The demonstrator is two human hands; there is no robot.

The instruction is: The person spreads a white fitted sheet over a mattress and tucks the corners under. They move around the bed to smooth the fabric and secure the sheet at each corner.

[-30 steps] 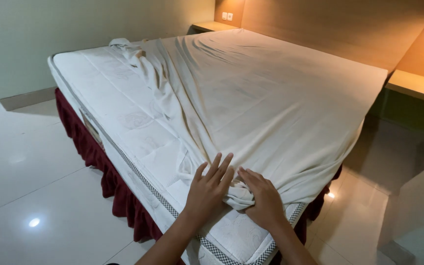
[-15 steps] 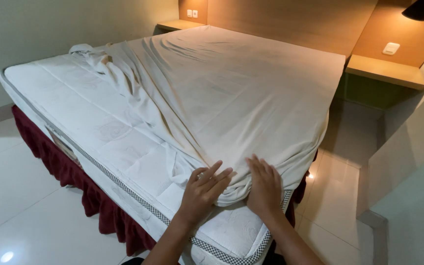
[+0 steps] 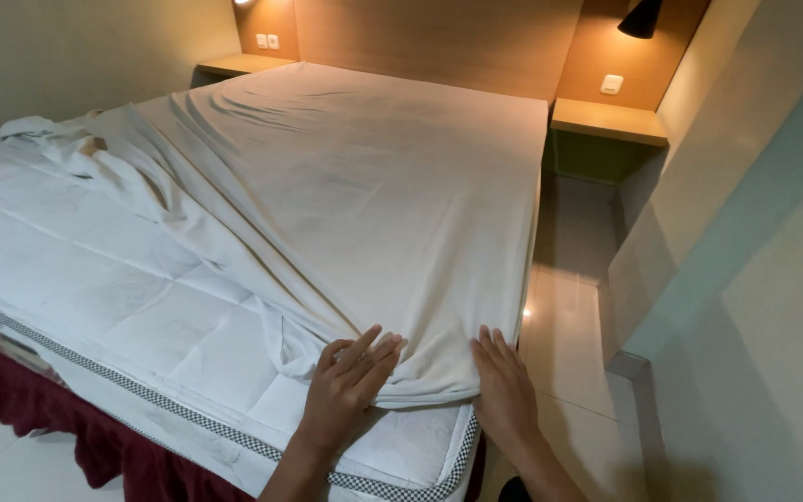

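A cream bed sheet (image 3: 364, 186) covers the right and far part of a white quilted mattress (image 3: 95, 270); its left side lies bunched in folds. My left hand (image 3: 350, 381) lies on the sheet's near edge with fingers bent into the fabric. My right hand (image 3: 504, 390) presses flat on the sheet at the mattress's near right corner, fingers apart. The bare mattress shows to the left of both hands.
A dark red bed skirt (image 3: 85, 446) hangs below the mattress. A wooden headboard (image 3: 439, 42) and two bedside shelves (image 3: 611, 121) stand at the far end. A narrow tiled floor strip (image 3: 573, 307) runs between bed and right wall.
The view has swung right and closer to the bed's corner. My right hand slid right to the corner edge, and the sheet's near edge lies flatter.
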